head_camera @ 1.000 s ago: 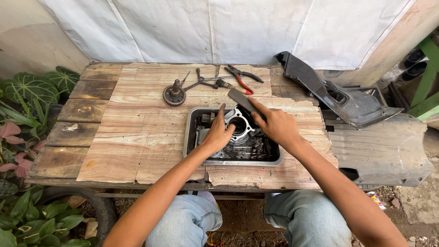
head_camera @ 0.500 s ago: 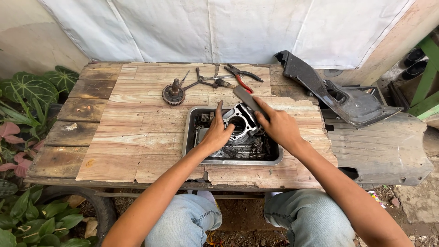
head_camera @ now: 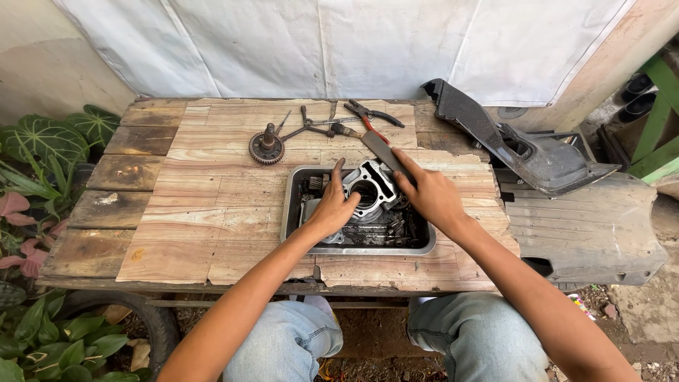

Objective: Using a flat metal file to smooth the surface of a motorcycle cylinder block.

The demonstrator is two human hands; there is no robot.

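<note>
I saw the left hand [head_camera: 331,209] clamped on the engine cylinder [head_camera: 369,194]; right hand [head_camera: 429,196] gripped a flat scraper [head_camera: 382,151]. Judged cylinder heavy, rigid, oily: hold its outer body.

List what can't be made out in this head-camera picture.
- Near side of the engine cylinder: hidden by the left hand.
- Lower end of the flat tool: covered by the right hand.
- Small parts in the metal tray: too small and dark to identify.
- Tyre: mostly under the table.

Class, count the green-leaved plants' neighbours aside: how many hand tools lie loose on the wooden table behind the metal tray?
3, perhaps more: red-handled pliers at back right, a dark tool at centre, and a thin pointed tool beside the gear. They overlap, so some may be hidden.
</note>
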